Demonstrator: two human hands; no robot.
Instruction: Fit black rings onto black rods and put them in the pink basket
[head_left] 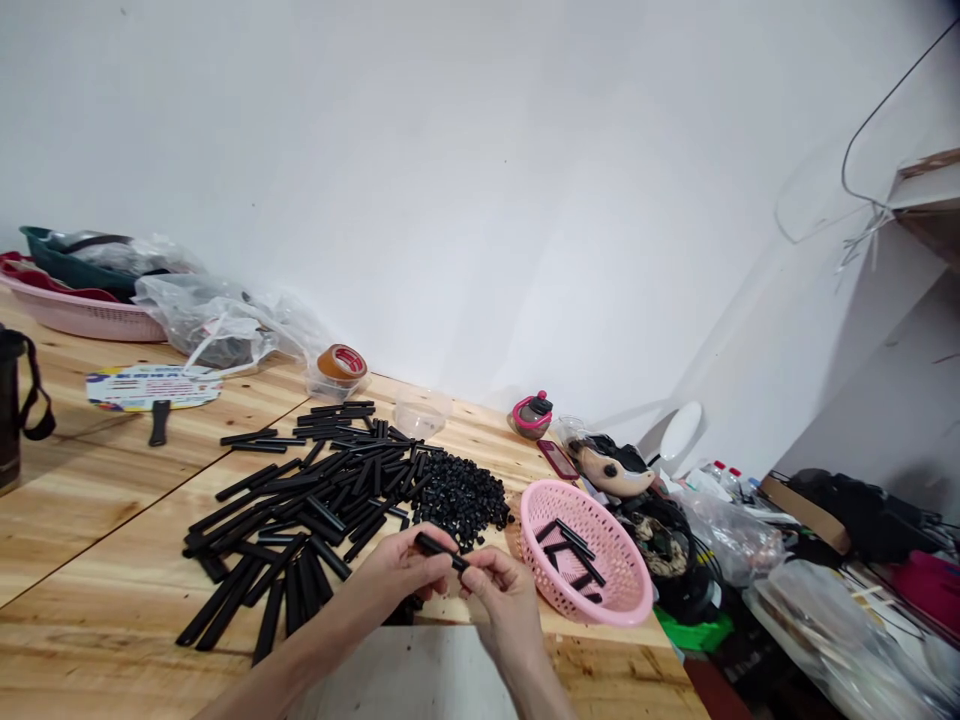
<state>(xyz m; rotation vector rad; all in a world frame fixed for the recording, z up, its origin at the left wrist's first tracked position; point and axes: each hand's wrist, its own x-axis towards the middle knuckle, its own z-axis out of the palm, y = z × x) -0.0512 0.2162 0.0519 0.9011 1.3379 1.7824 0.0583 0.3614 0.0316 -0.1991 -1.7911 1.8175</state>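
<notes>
— At the back?
— Plain white wall (450, 200), stretching across the full width, and in front of it a pale wooden table (112, 600) with a dark seam on the left

— On the wood?
— Loose heap of black tubes (322, 500), lying at many angles, partly crossing one another; off to the right, a round pink basket (632, 565), pierced with holes, holding a few more black tubes

— Farther left?
— Flat printed fan (150, 388) with a black handle, lying near some clear plastic bags (217, 310)

— And between heap and basket?
— Small pile of tiny black pieces (461, 495), touching the heap along one side

— The hands?
— Both bare, close together in front of the pile: left hand (416, 572) curled, thumb and fingers closed around a tube; right hand (508, 597) just beside, thumb and fingertips pinched narrow at the lower end

— Smaller still?
— Held tube (435, 547), short and black, slanting down to the right, left of the basket, with the lower tip partly hidden by fingers
</notes>
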